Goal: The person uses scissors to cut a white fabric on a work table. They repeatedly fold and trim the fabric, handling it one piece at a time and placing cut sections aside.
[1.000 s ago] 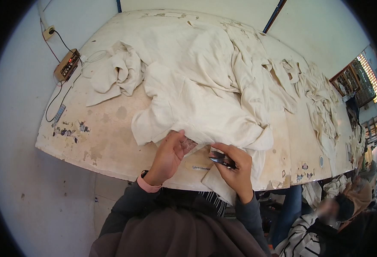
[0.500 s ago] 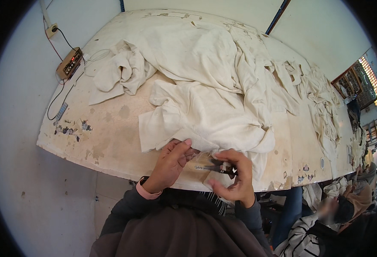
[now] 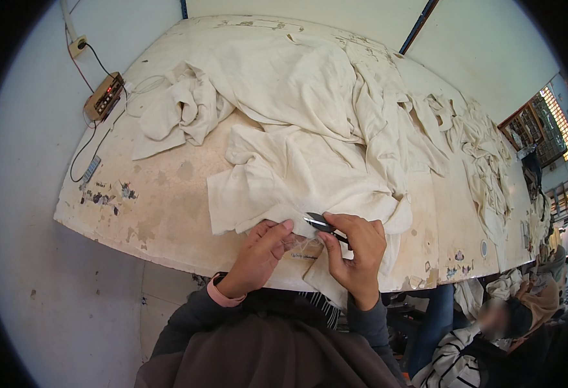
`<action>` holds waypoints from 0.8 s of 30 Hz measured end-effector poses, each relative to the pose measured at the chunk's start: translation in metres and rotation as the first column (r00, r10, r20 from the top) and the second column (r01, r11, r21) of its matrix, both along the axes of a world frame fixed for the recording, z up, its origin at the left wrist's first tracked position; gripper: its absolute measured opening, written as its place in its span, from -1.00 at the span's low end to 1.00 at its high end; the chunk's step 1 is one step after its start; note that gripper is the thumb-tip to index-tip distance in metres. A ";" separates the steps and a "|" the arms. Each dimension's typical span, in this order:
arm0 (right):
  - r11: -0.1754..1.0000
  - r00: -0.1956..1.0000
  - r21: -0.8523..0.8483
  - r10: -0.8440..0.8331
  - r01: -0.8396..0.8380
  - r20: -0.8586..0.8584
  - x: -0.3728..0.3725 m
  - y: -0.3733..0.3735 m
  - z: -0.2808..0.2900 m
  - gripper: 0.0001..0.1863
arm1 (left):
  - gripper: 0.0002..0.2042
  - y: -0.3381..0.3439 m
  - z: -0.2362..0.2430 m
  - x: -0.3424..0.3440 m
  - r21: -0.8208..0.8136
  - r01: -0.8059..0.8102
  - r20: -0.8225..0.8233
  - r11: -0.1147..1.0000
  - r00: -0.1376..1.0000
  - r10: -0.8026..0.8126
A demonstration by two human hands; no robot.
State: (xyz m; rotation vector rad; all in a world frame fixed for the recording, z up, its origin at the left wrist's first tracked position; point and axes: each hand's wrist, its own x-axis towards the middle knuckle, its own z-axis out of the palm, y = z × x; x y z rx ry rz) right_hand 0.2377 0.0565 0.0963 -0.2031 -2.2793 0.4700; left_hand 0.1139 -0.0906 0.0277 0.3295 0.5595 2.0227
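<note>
A cream cloth garment (image 3: pixel 297 171) lies rumpled in front of me, its near edge between my hands. My left hand (image 3: pixel 259 251) pinches that edge, thumb on top, and loose pale threads trail beside its fingertips. In my right hand (image 3: pixel 359 253) is a pair of small black thread snips (image 3: pixel 323 223), held between thumb and fingers. Their bright blades point left over the cloth, close to the edge and the threads. Part of the snips is hidden behind my fingers.
More cream cloth lies across the worn table (image 3: pixel 168 216) and toward the far right. At the left stand a brown box (image 3: pixel 104 97) with a red light and cables, and a remote control (image 3: pixel 92 168). Another person (image 3: pixel 458 352) sits at the lower right.
My right hand has turned and moved up, bringing the snips from below the edge onto the cloth. My left hand keeps its pinch, nearly in place.
</note>
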 end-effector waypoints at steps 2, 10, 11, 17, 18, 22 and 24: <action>0.999 1.000 0.039 -0.010 0.010 -0.005 -0.001 0.001 -0.002 -0.69 | -0.82 -0.001 -0.001 0.001 -0.025 -0.007 -0.021 1.000 1.000 0.006; 0.995 0.999 0.090 -0.034 0.033 0.012 0.000 -0.004 0.001 -0.67 | -0.79 0.001 0.005 0.004 -0.107 -0.019 -0.077 0.994 0.997 0.011; 0.996 0.999 0.083 -0.039 0.038 0.013 -0.001 -0.004 0.001 -0.67 | -0.79 0.002 0.007 0.005 -0.119 -0.030 -0.087 0.993 0.996 0.020; 0.994 0.997 0.085 -0.075 0.073 0.016 -0.001 -0.006 -0.001 -0.67 | -0.77 0.001 -0.005 0.003 -0.169 -0.024 -0.206 0.985 0.979 -0.011; 0.992 0.997 0.099 -0.078 0.075 0.026 0.000 -0.006 -0.002 -0.67 | -0.77 0.002 -0.004 0.004 -0.172 -0.030 -0.218 0.985 0.976 -0.008; 0.998 0.998 -0.020 -0.062 0.061 -0.016 0.000 -0.005 -0.004 -0.70 | -0.77 0.004 -0.003 0.006 -0.184 -0.056 -0.220 0.981 0.975 0.015; 0.986 0.995 -0.167 -0.022 0.006 -0.095 -0.001 -0.010 0.001 -0.67 | -0.77 0.004 0.004 0.007 -0.161 -0.056 -0.174 0.985 0.984 0.028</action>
